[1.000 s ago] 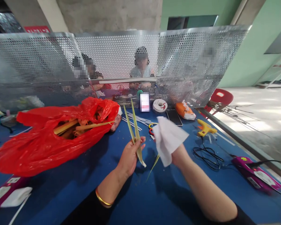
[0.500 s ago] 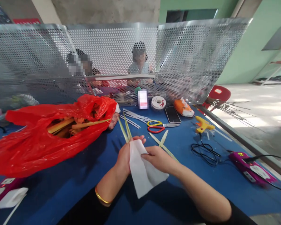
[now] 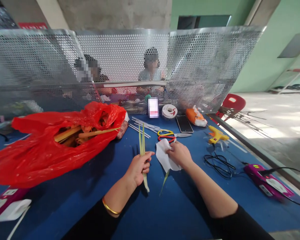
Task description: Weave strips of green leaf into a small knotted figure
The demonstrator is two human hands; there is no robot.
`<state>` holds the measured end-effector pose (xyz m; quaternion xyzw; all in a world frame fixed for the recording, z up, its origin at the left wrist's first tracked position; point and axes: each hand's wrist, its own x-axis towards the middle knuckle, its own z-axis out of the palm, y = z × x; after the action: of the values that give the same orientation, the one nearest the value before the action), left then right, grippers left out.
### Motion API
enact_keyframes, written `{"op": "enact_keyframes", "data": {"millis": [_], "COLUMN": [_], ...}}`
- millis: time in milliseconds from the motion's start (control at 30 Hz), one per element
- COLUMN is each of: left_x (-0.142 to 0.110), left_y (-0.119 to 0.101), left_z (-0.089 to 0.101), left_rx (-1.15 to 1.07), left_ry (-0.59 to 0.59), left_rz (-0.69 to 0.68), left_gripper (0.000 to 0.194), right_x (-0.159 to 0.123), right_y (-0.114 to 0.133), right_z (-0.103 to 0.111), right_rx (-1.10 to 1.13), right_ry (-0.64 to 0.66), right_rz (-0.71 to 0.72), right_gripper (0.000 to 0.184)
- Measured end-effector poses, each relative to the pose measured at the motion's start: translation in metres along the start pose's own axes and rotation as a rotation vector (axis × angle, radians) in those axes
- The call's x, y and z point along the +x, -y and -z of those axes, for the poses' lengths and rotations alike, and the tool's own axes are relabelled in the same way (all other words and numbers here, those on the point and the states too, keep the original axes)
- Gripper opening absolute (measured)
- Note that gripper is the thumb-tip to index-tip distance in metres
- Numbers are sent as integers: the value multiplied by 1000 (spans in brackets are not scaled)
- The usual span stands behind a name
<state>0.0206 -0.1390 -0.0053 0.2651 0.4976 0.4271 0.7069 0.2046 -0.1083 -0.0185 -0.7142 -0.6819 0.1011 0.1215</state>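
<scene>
My left hand [image 3: 138, 167] is closed around narrow, pale green leaf strips [image 3: 142, 140]. Their two pointed ends stick up past my fingers, and a folded tail hangs out below. To the right, my right hand [image 3: 182, 155] pinches a white tissue [image 3: 163, 154] just over the table, beside the scissors [image 3: 181, 135]. The tissue partly covers the scissors' red handle; the yellow handle shows. From under the tissue's lower edge pokes another green leaf strip [image 3: 165, 180], and the rest of it is hidden.
A red plastic bag [image 3: 42, 163] of dried leaf pieces lies at left. White sticks [image 3: 146, 125], a ribbon roll [image 3: 169, 111], a phone [image 3: 184, 124] and an orange tissue pack [image 3: 196, 116] sit farther back. A yellow glue gun [image 3: 218, 134] and purple power strip [image 3: 268, 181] are at right.
The tissue has moved away from my left hand, up and right with my right hand, toward the scissors. The leaf strips in my left hand now stand more upright and show below it.
</scene>
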Motion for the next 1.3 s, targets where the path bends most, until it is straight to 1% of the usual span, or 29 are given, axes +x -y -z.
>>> {"op": "enact_keyframes", "data": {"millis": [100,167,267,333,433,533,633,733,833,900,967,1000,1033,1067,1100,1133,1200,1233,1267,1300], "left_x": [3,5,6,5,3,-1,-3,-2,3,7,10,10,10,9,8,6,3,3,3,4], "left_y": [-1,-2,-1,0,0,0,2,4,0,-6,-14,-17,-19,-20,-19,-17,-10,-7,-5,-3], "left_z": [2,4,5,5,3,0,-2,-1,3,7,11,13,13,12,11,9,5,4,4,5], "left_rx": [-6,2,63,129,202,228,270,294,265,217,116,52,-8,-50,-60,-39,37,49,47,34], "left_ry": [-68,-110,-109,-77,-55,-51,-19,-23,-70,-152,-267,-296,-288,-243,-170,-86,60,78,67,36], "left_rz": [-68,-115,-156,-167,-183,-200,-259,-288,-287,-344,-424,-460,-483,-487,-456,-390,-206,-153,-133,-142], "left_gripper": [28,38,49,49,43,41,42,43,45,46,48,49,50,51,53,54,55,56,55,54], "right_x": [-9,-17,-25,-27,-26,-26,-28,-32,-32,-29,-26,-25,-25,-25,-26,-28,-33,-35,-37,-39], "right_y": [3,5,9,11,13,16,20,23,20,14,8,6,5,6,8,11,18,22,24,26], "right_z": [17,26,27,23,18,16,16,17,23,29,33,34,34,33,31,29,24,22,22,22], "right_rx": [9,59,229,289,281,325,341,381,417,395,375,374,382,398,421,447,495,508,512,510], "right_ry": [-15,15,107,123,81,66,46,78,194,253,261,248,232,225,229,250,314,342,356,359], "right_rz": [93,172,308,362,349,329,333,324,304,264,220,199,182,170,165,174,230,265,290,299], "right_gripper": [11,11,13,15,14,29,38,35,29,29,30,31,32,32,32,31,30,29,29,28]}}
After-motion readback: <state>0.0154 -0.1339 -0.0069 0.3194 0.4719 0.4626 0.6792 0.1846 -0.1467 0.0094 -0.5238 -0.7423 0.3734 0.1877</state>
